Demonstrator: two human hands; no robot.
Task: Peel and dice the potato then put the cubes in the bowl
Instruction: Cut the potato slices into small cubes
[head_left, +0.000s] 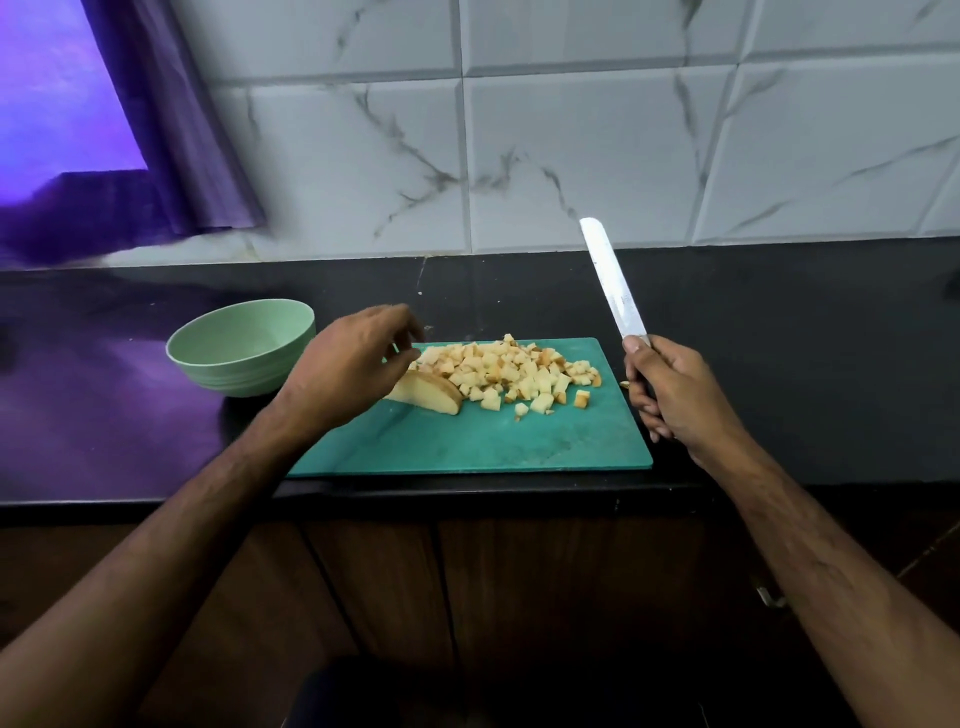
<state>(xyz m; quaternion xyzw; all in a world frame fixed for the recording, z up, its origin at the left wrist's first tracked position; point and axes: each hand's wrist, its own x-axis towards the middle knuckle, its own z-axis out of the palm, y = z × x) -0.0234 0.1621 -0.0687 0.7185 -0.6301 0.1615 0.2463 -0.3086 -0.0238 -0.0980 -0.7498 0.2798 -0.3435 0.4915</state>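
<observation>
Knife (613, 280) points up and away, gripped by right hand (670, 389); left hand (348, 364), fingers loosely curled and holding nothing, hovers over potato piece (431, 395).

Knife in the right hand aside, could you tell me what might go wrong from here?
The knife points up, blade bare, near the reaching left hand. Cubes lie close to the board's far edge and could spill. The uncut potato piece could be forgotten; the bowl holds nothing yet.

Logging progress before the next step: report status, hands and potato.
Left hand open over uncut potato piece. Right hand grips knife, blade raised. Cubes piled on board; bowl empty.
</observation>
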